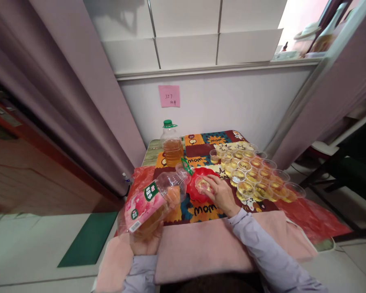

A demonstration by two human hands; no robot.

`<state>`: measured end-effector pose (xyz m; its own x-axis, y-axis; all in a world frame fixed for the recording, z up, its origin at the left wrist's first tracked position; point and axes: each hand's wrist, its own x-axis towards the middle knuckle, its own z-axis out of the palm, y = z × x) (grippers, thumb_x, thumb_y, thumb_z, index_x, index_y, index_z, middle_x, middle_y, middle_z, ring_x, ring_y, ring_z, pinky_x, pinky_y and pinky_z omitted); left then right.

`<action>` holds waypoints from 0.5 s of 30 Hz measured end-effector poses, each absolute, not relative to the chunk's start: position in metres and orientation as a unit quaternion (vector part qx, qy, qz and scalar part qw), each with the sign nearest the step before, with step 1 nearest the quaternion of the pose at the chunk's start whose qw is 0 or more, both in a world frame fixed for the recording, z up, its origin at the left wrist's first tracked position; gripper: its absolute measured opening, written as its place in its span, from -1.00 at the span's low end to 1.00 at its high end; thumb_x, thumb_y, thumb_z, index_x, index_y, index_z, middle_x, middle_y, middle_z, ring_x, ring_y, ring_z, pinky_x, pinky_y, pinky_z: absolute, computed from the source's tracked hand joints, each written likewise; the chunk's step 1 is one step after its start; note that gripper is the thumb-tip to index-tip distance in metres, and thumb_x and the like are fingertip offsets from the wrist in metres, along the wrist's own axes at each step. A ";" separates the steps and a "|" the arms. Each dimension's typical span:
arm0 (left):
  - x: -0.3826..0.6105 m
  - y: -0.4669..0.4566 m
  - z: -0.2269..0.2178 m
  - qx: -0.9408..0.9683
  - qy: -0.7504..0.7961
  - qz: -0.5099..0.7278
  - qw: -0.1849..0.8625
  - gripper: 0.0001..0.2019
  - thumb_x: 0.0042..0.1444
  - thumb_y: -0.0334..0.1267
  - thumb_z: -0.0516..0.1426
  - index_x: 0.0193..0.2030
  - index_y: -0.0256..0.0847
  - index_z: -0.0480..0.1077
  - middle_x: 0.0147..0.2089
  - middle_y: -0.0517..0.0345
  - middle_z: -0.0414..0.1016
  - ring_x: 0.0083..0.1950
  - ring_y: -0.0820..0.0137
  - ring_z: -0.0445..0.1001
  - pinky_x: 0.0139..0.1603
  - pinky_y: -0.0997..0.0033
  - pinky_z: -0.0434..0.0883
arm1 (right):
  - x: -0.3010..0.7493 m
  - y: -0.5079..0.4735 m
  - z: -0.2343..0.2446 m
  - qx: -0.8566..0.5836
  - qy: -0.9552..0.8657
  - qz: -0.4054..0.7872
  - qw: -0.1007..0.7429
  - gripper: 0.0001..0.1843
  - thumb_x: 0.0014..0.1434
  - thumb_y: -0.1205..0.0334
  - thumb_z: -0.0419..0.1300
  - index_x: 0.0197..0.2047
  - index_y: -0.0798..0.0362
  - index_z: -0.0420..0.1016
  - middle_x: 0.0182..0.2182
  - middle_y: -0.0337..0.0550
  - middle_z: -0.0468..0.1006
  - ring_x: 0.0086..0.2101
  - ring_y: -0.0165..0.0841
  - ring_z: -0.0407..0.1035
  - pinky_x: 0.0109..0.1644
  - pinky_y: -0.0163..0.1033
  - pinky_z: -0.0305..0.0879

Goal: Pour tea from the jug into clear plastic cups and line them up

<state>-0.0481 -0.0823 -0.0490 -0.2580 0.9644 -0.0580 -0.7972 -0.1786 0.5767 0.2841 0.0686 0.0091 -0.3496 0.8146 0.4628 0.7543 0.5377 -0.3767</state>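
Observation:
My left hand (147, 241) supports a large clear plastic bottle (149, 205) from below, its fingers partly hidden behind it. The bottle has a pink label, holds amber liquid and tilts with its mouth toward the right. A green cap ring (186, 166) hangs open at the neck. My right hand (221, 193) grips a small clear plastic cup (203, 185) by its side, over a red scalloped dish (197, 197). The bottle's mouth is close to the cup; whether liquid is flowing I cannot tell.
Several clear cups of yellow liquid (253, 175) stand in rows at the right. A second bottle (172, 148) with a green cap stands upright at the back left. A patterned mat (201, 212) covers the table, with a pink cloth (201, 248) along its front edge.

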 end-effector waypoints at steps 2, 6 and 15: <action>-0.050 -0.083 -0.051 0.160 0.234 0.752 0.595 -0.47 0.41 0.10 0.12 0.47 0.23 0.44 0.42 0.10 0.60 0.34 -0.03 0.64 0.05 0.09 0.74 | 0.285 0.064 0.002 -0.494 -0.803 0.045 0.330 -0.44 0.44 -0.02 0.35 0.42 -0.05 0.54 0.34 0.14 0.59 0.19 0.00 0.57 0.23 0.03 0.48; -0.052 -0.086 -0.049 0.166 0.231 0.728 0.623 -0.44 0.41 0.17 0.11 0.50 0.26 0.41 0.48 0.12 0.55 0.44 -0.03 0.55 0.20 0.07 0.68 | 0.277 0.063 -0.013 -0.544 -0.768 0.054 0.333 -0.28 0.39 -0.05 0.39 0.49 0.04 0.43 0.32 0.25 0.60 0.25 0.07 0.54 0.23 0.07 0.45; -0.065 -0.078 -0.069 0.223 0.128 0.719 0.645 -0.46 0.41 0.07 0.11 0.49 0.26 0.41 0.51 0.11 0.51 0.46 0.02 0.53 0.26 0.03 0.62 | 0.263 0.094 -0.017 -0.606 -0.733 0.083 0.298 -0.33 0.39 0.02 0.37 0.46 0.09 0.44 0.07 0.18 0.75 0.05 0.02 0.62 0.18 0.01 0.37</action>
